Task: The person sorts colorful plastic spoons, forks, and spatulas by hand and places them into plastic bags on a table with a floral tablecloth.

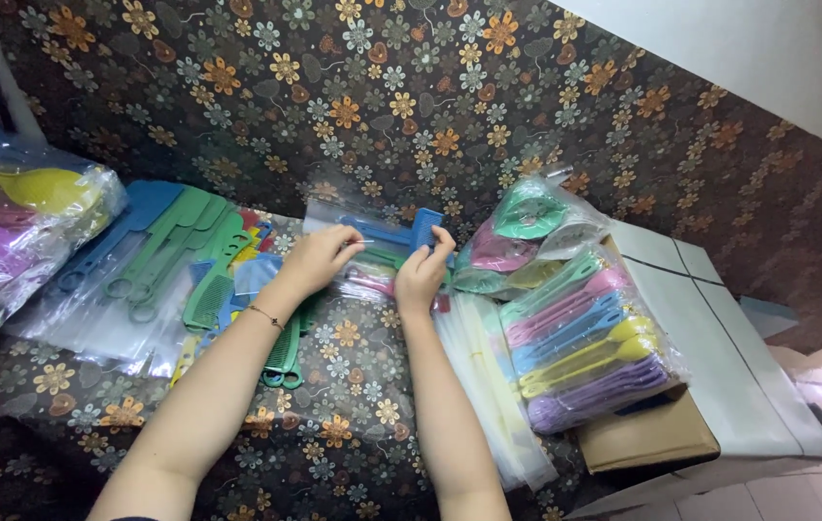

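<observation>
My left hand point(316, 259) and my right hand point(422, 272) meet over a clear plastic bag point(334, 214) lying on the flowered cloth point(363, 106). Both hands pinch the bag's near edge. A blue comb point(401, 232) sits partly inside the bag, with green and pink plastic pieces under it. My left wrist wears a thin bracelet. To the left lie loose green and blue combs point(194, 260) on flat plastic sleeves.
A bagged bundle of pastel combs and spoons point(585, 342) rests on a cardboard box point(647, 434) at right, with a bag of round mirrors point(527, 232) behind. A stack of clear bags point(488, 386) lies beside my right arm. Bagged yellow and purple paddles point(15, 222) sit far left.
</observation>
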